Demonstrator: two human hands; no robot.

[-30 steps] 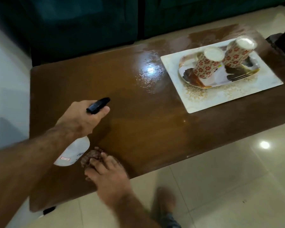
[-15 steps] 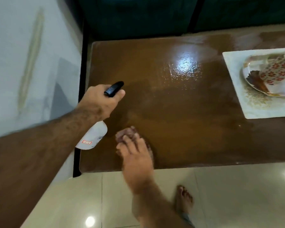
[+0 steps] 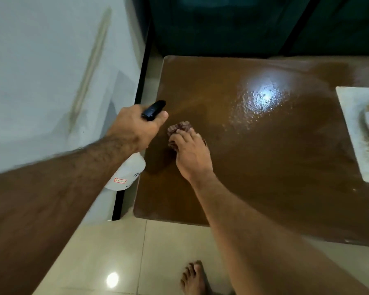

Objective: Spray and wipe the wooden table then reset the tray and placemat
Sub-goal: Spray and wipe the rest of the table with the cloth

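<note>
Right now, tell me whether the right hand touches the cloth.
Touching: the head view shows the right hand with its fingers pressed on the cloth.

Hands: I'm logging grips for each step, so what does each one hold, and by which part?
Left hand grips the spray bottle at its black trigger head. Right hand presses a cloth flat on the table.

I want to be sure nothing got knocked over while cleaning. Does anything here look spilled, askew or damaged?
Nothing stands out. The wet sheen on the wooden table fits the spraying: the left hand grips the spray bottle, and the right hand presses a cloth on the top. The placemat lies flat at the right edge.
</note>
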